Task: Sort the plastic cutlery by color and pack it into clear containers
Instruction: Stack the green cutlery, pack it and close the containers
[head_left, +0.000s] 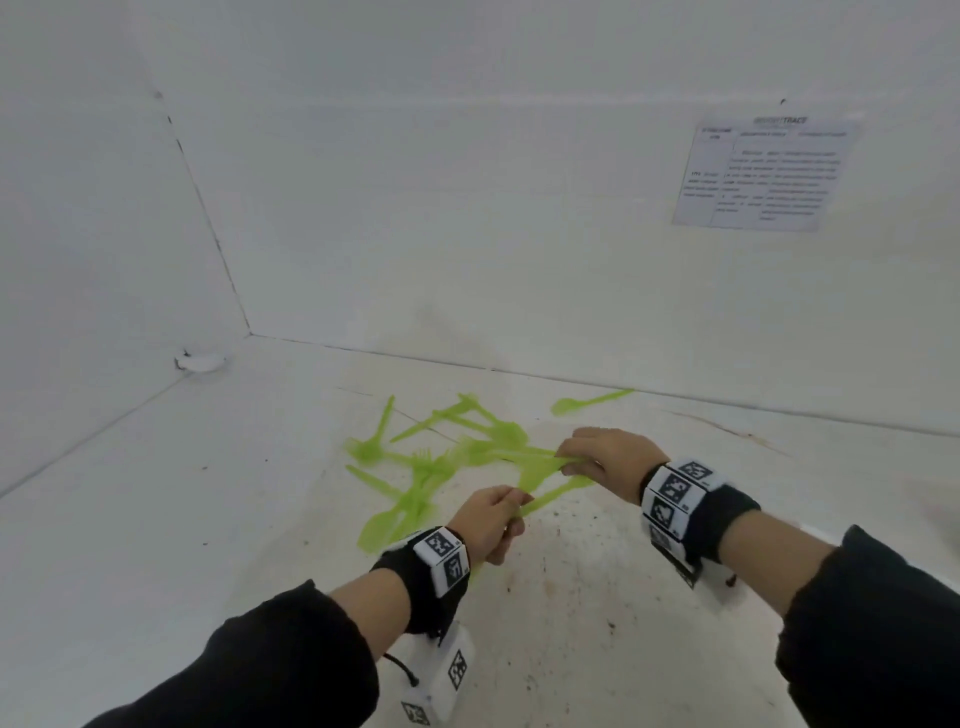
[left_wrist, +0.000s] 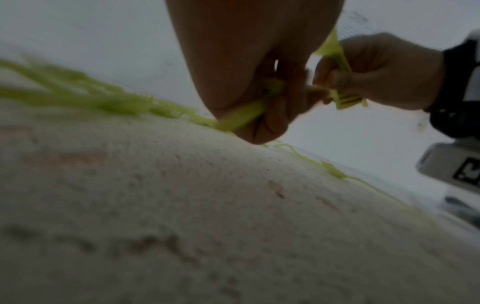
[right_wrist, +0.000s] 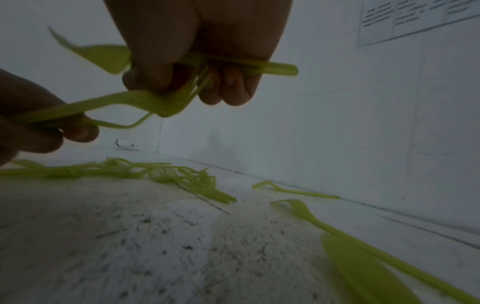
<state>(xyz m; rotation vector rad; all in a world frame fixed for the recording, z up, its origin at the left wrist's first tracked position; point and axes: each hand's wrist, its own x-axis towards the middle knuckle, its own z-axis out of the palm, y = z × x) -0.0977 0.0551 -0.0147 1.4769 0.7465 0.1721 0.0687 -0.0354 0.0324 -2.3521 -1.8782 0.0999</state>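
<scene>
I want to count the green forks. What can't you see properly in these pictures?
- Cutlery in the right hand: right wrist view, fingers cover the bundle, so no count.
- Pile of green cutlery: head view, pieces overlap and blur.
- Paper sheet on the wall: print too small to read.
- Clear containers: in no view.
- Left hand: left wrist view is dark, its piece mostly hidden.

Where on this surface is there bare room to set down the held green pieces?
Bare patches: the left strip between the side wall and the cutlery pile; the stained near surface between both forearms. Crowded: the pile ahead of the left hand and right hand, and around the lone spoon.
</scene>
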